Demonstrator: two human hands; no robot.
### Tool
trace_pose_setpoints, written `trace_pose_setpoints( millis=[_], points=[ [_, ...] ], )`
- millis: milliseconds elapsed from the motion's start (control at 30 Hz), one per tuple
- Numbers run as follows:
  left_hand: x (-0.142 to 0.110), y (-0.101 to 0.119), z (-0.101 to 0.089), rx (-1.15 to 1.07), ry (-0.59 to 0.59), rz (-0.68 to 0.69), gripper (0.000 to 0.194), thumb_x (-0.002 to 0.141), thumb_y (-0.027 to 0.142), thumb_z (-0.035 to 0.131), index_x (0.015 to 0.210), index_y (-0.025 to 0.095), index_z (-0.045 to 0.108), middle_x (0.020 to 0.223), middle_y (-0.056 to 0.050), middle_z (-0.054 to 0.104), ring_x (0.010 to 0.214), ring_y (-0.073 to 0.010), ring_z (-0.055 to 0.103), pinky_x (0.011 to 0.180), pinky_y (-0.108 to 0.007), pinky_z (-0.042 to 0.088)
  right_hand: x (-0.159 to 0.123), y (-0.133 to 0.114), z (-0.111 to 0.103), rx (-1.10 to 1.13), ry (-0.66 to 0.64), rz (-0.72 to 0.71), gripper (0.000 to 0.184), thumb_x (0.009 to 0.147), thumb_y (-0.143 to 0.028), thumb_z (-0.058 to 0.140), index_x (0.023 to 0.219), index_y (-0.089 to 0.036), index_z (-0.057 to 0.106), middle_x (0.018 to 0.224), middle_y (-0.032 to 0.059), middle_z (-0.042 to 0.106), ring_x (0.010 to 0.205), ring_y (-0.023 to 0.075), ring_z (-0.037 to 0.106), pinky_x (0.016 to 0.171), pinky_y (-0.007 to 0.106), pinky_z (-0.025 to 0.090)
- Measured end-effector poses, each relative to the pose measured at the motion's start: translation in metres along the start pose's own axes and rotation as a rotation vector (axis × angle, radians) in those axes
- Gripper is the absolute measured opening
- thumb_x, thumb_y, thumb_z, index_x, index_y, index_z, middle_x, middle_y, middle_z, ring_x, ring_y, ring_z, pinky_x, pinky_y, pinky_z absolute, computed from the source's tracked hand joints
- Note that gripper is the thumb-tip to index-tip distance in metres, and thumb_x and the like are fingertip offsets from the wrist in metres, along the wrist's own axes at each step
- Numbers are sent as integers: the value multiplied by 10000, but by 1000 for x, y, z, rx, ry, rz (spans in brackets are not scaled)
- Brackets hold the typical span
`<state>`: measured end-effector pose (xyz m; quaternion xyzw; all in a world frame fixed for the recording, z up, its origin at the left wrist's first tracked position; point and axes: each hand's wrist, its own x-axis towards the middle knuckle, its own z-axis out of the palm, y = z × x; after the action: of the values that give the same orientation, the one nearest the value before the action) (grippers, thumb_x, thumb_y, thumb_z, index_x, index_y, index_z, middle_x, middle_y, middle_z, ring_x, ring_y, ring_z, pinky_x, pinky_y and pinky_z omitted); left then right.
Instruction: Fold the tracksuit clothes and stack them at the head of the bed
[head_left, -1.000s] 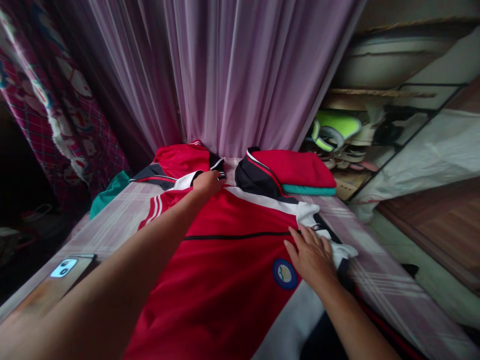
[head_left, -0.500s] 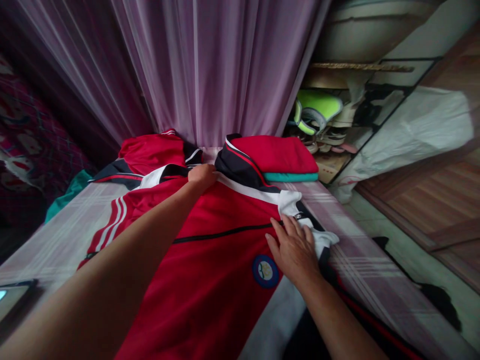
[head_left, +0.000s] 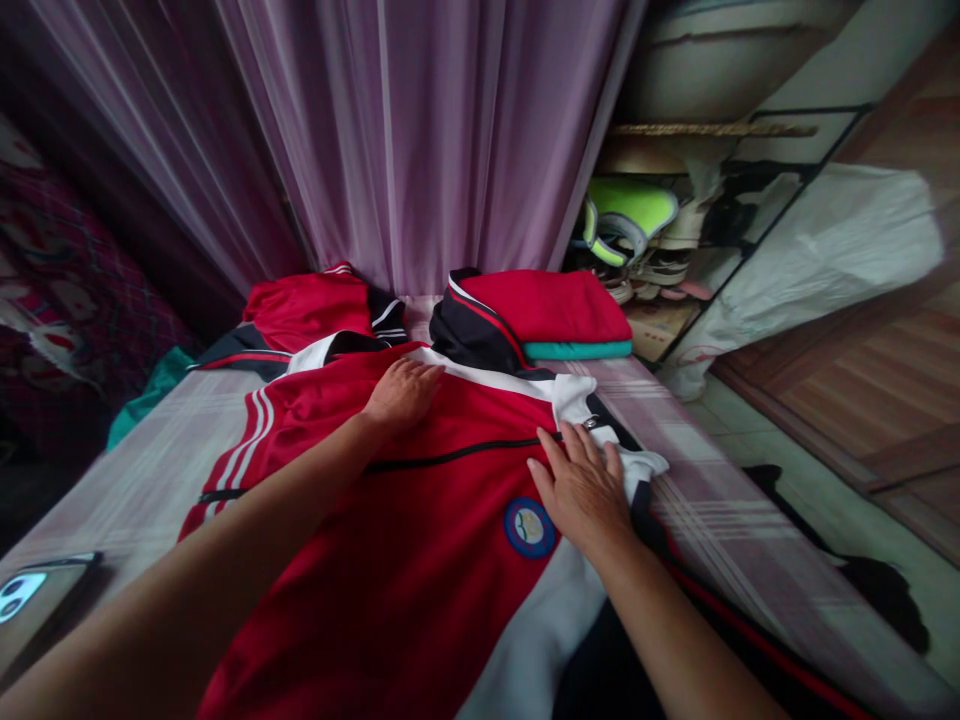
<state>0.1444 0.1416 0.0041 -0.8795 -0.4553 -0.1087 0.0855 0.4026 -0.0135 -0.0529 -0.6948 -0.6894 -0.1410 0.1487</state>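
Observation:
A red, white and black zip-up jacket lies spread on the bed, its collar toward the right and its striped hem toward the left. A round blue badge sits on its chest, and a black zipper runs along the middle. My left hand rests on the red cloth near the far white edge, fingers stretched out and pointing right. My right hand lies flat with fingers spread by the collar end of the zipper, just right of the badge. Neither hand grips anything.
Folded red and teal clothes lie behind the jacket, with a crumpled red garment to their left. A phone is at the near left on the checked sheet. A purple curtain hangs behind; a shoe rack stands right.
My left hand has let go of the jacket's far edge and come slightly nearer, its fingers now extended on the cloth. My right hand stays almost in place.

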Motion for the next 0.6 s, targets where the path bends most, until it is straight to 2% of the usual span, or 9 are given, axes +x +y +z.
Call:
trace_pose_setpoints(
  millis=[67,133,267,333,400,500,600],
  points=[
    [-14,-11,-16,22,51,2,415,971,240,378,1280,163,643,1241,-127,702,1176,-253,617,1073,-420,415,1,0,1,9,-1,-2,475,984,-413,414,1390,-228,576,1456,155,530,1367,334,406,1120,559,187],
    [-25,-29,-31,60,80,-118,412,969,275,385,1249,163,667,1204,-135,712,1120,-268,639,1011,-417,456,1,0,1,13,-6,-6,483,984,-417,407,1391,-217,575,1453,167,529,1366,338,407,1112,563,193],
    [-27,-61,-53,131,-3,-356,408,942,426,445,1168,216,712,1155,-105,721,1058,-283,657,911,-387,497,2,-2,-2,8,-7,-2,485,986,-415,391,1372,-200,592,1440,186,537,1358,337,422,1105,566,206],
    [-21,-69,-57,155,-75,-418,381,904,446,501,1147,245,716,1143,-83,721,1045,-277,661,871,-356,504,2,-3,-3,8,2,2,483,988,-413,384,1365,-201,598,1440,184,540,1357,332,425,1109,561,207],
    [-15,-70,-57,172,-118,-450,319,866,387,546,1102,263,723,1114,-66,723,1025,-270,664,839,-336,504,2,-3,-3,16,6,2,481,989,-416,382,1363,-206,600,1440,178,542,1361,330,422,1112,560,207],
    [-10,-69,-55,186,-66,-482,291,871,288,505,1067,246,717,1104,-85,712,1029,-277,656,848,-354,498,2,-3,-3,30,2,5,484,987,-420,387,1369,-209,595,1448,175,535,1368,332,414,1116,564,205],
    [-8,-70,-51,171,-7,-558,338,901,280,457,1141,219,686,1151,-130,687,1055,-306,644,876,-404,496,2,-3,-4,36,-8,13,482,984,-416,393,1375,-214,590,1454,169,531,1370,332,409,1118,567,203]
  ],
)
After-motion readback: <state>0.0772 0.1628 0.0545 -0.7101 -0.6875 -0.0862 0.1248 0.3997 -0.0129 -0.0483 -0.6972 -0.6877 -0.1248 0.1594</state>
